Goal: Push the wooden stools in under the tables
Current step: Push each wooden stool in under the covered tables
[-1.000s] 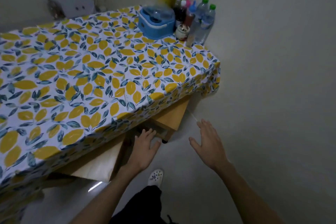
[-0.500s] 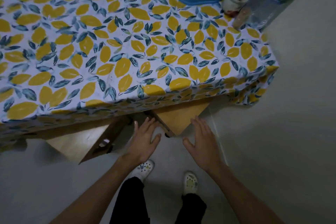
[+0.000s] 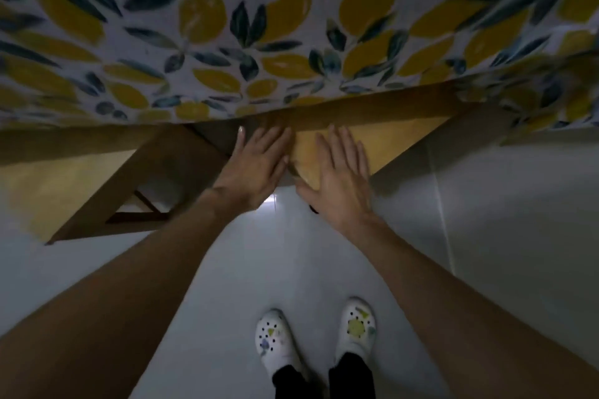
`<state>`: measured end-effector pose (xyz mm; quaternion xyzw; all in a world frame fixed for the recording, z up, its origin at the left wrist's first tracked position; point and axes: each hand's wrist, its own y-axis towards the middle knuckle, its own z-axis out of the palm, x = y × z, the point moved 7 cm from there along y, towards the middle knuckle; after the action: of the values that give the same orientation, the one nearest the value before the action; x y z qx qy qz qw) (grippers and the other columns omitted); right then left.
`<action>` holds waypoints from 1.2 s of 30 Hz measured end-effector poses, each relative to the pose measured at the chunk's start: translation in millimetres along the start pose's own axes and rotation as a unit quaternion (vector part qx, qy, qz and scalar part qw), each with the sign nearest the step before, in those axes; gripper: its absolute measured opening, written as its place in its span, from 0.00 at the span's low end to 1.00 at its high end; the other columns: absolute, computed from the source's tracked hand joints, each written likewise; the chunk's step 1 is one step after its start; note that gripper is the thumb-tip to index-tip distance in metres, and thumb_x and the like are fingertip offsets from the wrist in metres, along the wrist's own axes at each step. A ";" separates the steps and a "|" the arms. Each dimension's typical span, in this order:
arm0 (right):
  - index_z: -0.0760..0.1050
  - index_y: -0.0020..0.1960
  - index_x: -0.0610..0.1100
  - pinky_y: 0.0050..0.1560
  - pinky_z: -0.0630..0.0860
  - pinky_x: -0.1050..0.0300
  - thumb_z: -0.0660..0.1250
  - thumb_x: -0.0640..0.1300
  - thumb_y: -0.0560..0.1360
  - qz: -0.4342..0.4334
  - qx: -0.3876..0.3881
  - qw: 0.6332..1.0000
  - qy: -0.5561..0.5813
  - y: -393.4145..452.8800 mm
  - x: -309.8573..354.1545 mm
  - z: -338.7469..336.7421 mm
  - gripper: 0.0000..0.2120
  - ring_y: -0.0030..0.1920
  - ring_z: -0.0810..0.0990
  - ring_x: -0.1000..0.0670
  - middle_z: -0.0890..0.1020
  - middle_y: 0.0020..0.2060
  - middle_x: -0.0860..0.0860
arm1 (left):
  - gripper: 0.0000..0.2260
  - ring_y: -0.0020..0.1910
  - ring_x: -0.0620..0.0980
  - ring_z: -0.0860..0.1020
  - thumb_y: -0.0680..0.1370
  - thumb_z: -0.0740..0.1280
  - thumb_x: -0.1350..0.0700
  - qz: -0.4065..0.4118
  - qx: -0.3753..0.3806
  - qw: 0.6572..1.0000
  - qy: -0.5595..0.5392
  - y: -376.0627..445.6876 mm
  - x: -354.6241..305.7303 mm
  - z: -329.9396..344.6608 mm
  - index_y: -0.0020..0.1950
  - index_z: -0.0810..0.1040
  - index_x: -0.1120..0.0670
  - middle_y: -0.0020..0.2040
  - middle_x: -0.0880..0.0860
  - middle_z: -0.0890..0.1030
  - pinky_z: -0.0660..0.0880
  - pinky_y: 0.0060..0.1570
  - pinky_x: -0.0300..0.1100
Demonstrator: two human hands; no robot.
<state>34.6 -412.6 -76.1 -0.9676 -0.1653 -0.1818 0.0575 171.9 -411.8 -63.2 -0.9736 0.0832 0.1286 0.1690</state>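
Two light wooden stools stick out from under a table covered by a lemon-print tablecloth [image 3: 291, 42]. The right stool [image 3: 389, 139] shows a triangular corner of its seat. My right hand [image 3: 340, 178] lies flat on that corner, fingers spread. My left hand [image 3: 256, 165] rests flat against the stool's left side edge, just under the cloth's hem. The left stool [image 3: 64, 181] juts out further, with its leg frame and rung in view. Neither hand grips anything.
Pale grey floor tiles [image 3: 486, 236] stretch out on the right and below. My feet in white clogs [image 3: 324, 340] stand close to the table. The hanging cloth hides the table's legs and the stools' far parts.
My head has dropped closer to the table edge. Both hands have moved forward from the air onto the right stool's corner and now touch it.
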 end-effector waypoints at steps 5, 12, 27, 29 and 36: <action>0.57 0.77 0.42 0.75 0.50 0.39 0.72 0.56 0.69 -0.005 -0.054 0.996 -0.070 -0.3 1.5 24.1 0.44 0.77 0.55 0.41 0.59 0.76 0.41 | 0.25 0.77 0.54 0.49 0.81 0.47 0.47 0.020 -0.045 0.999 0.000 3.4 7.6 20.7 0.77 0.51 0.51 0.78 0.53 0.54 0.41 0.73 0.58; 0.56 0.77 0.42 0.76 0.49 0.42 0.72 0.56 0.70 -0.030 -0.052 0.995 -0.079 -3.8 -1.3 23.7 0.44 0.77 0.54 0.42 0.58 0.77 0.41 | 0.23 0.78 0.52 0.46 0.83 0.49 0.51 -0.003 -0.084 0.996 -0.039 -3.0 -2.5 26.2 0.78 0.51 0.51 0.79 0.51 0.51 0.41 0.74 0.55; 0.54 0.78 0.44 0.75 0.54 0.39 0.71 0.56 0.70 -0.274 0.083 0.941 -0.179 -84.5 -87.2 -5.6 0.44 0.78 0.49 0.44 0.53 0.78 0.44 | 0.23 0.65 0.54 0.70 0.79 0.55 0.53 -0.070 -0.099 0.993 -0.004 -87.1 -104.2 79.0 0.74 0.63 0.50 0.71 0.52 0.70 0.62 0.57 0.48; 0.53 0.78 0.46 0.75 0.53 0.40 0.70 0.57 0.70 -0.288 0.100 0.930 -0.205 -87.3 -103.1 -11.6 0.44 0.78 0.49 0.44 0.52 0.78 0.45 | 0.23 0.60 0.54 0.70 0.78 0.56 0.54 0.007 -0.099 0.995 0.018 -85.5 -113.5 77.1 0.74 0.65 0.52 0.68 0.54 0.73 0.63 0.58 0.47; 0.58 0.77 0.40 0.75 0.54 0.40 0.53 0.61 0.79 -0.010 -0.025 0.995 -0.095 -115.3 -89.6 -13.0 0.34 0.77 0.55 0.42 0.59 0.76 0.41 | 0.27 0.78 0.55 0.42 0.80 0.46 0.39 -0.053 -0.071 0.992 0.086 -56.8 -62.5 67.8 0.77 0.48 0.45 0.79 0.52 0.46 0.39 0.74 0.58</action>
<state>-87.8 -333.4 -91.4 -0.9799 -0.1754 -0.0941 0.0159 109.0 -327.8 -90.0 -0.9937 0.0366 0.0406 0.0978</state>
